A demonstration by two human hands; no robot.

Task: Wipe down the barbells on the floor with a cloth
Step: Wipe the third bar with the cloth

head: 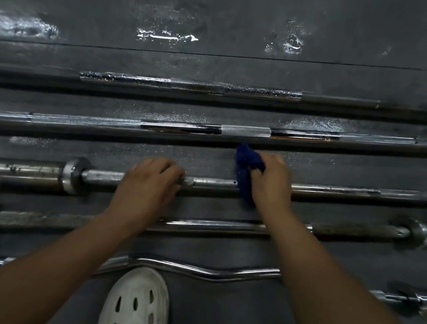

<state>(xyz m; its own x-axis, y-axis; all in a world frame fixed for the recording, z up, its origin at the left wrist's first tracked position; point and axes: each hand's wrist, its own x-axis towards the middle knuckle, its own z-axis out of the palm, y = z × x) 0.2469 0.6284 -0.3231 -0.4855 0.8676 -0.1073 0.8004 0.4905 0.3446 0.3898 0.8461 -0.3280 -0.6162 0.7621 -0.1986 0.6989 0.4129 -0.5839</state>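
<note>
Left hand: your left hand [151, 179] lies on the third barbell [213, 183], fingers curled over the top of its shaft, just right of the collar [73, 174]. It grips the shaft and holds nothing else.
Right hand: your right hand [270, 178] grips a dark blue cloth [245, 173], fingers closed round it. The cloth is bunched; part sticks up past the fingers, part hangs down across the shaft.
Cloth position: the cloth touches the third barbell where your right hand crosses it, well right of your left hand. Its upper tip reaches close to the second barbell [246, 131]; contact there cannot be told.
Third barbell: it lies flat on the floor [219, 20], running left to right. The shaft is dull and spotted. The thick sleeve [17, 173] sits at the left end.
Other barbells: the farthest barbell [190, 85] and the second barbell lie parallel beyond your hands, both with bright knurled and shiny sections. A fourth barbell [201, 224] lies nearer you, passing under your forearms. A curved bar [198, 269] lies nearest you.
Floor: dark matting, with a seam line beyond the farthest barbell and wet-looking shiny patches around the far bars.
Foot: a white perforated shoe [135, 305] shows at the bottom edge, just below the curved bar.
Image quality: your right hand and the cloth are slightly blurred.
</note>
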